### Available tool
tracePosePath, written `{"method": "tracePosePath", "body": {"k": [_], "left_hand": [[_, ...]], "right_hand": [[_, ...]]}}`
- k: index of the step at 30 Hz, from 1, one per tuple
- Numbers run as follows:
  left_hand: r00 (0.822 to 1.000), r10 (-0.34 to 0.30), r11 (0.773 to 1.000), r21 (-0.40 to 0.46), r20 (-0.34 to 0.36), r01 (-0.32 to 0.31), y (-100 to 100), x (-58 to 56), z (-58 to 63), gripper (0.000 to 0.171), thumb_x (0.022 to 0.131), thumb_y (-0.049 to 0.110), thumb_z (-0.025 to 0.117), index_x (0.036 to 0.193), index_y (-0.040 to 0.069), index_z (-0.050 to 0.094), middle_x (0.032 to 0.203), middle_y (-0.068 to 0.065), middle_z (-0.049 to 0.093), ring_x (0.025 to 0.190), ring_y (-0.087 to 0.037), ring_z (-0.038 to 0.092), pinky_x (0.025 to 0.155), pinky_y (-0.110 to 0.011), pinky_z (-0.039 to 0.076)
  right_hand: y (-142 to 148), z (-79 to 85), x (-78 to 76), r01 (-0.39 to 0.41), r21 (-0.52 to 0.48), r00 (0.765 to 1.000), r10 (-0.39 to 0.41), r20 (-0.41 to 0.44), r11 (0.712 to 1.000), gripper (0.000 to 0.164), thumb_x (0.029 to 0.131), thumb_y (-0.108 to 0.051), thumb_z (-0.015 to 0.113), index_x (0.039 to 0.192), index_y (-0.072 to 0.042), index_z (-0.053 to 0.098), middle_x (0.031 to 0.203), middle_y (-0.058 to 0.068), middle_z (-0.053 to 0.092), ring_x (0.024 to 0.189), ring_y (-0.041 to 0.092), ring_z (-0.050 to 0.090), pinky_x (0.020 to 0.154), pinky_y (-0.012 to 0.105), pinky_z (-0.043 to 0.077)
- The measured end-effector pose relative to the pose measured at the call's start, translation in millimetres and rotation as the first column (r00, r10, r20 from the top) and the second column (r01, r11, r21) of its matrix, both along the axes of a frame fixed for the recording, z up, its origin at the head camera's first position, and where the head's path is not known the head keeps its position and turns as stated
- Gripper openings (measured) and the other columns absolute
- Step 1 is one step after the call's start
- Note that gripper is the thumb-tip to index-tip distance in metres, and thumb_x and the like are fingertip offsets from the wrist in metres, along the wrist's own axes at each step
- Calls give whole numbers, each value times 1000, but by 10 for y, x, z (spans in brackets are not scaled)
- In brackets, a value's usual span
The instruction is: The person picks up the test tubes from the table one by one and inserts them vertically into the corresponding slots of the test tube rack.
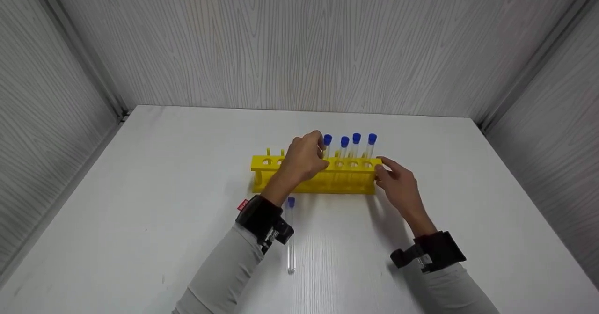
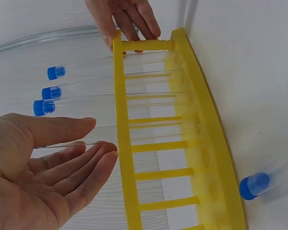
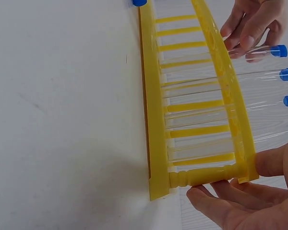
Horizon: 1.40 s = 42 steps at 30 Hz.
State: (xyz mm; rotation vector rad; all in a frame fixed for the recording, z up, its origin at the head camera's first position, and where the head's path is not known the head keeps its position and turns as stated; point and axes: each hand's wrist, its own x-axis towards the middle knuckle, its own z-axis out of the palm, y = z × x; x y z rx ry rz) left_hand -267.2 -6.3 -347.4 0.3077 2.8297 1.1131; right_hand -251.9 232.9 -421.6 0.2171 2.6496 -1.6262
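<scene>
A yellow test tube rack stands on the table, holding several clear test tubes with blue caps toward its right side. My left hand is over the middle of the rack, around the leftmost racked tube; thumb and fingers stand apart in the left wrist view, with the tube passing between them. At the rack's right end, my right hand grips the corner, its thumb on the top plate and fingers around the end post. Another capped tube lies in front of the rack.
The white tabletop extends on both sides of the rack. Grey wood-grain panels rise behind the table and at both sides. My left forearm passes over the rack's front edge, close to the lying tube's cap.
</scene>
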Motion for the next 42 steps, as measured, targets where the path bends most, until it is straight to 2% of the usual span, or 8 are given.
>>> {"method": "tracePosePath", "body": {"k": [7,15,24,35,42], "left_hand": [[1000,-1,1000,-2,24,1,-72,37,13,37,91,10,73,126,6,61,118,-12,68,105,-24,63,97,-35,56],[1000,-21,1000,-22,5,21,-123,68,6,37,93,11,69,129,3,63,117,-14,69,105,-26,64,92,-37,57],[999,-11,1000,-16,45,12,-120,68,8,38,94,13,70,131,5,62,115,-12,68,103,-25,63,93,-36,57],[1000,0,1000,2,-9,0,-120,97,33,34,95,11,67,128,6,63,114,-12,69,100,-23,64,87,-34,59],[999,-17,999,-49,-44,15,-194,193,16,33,97,12,63,129,4,62,109,-11,71,90,-22,65,82,-32,59]], "right_hand": [[-13,-3,5,-4,-17,1000,4,9,1000,56,107,-38,48,158,-16,38,158,10,45,131,25,58,107,36,50],[-22,10,23,4,-4,1000,-5,-17,1000,55,107,-36,48,157,-15,40,155,13,48,131,26,59,106,36,51],[-17,3,17,21,2,1000,-21,7,1000,55,107,-38,48,158,-17,39,157,10,46,129,25,60,105,36,51],[-19,28,18,24,17,1000,-24,11,1000,55,108,-38,48,158,-17,39,157,10,46,129,26,60,106,37,51],[-14,3,33,-4,6,1000,4,-24,1000,56,107,-37,47,158,-14,39,154,14,49,129,28,60,105,37,51]]}}
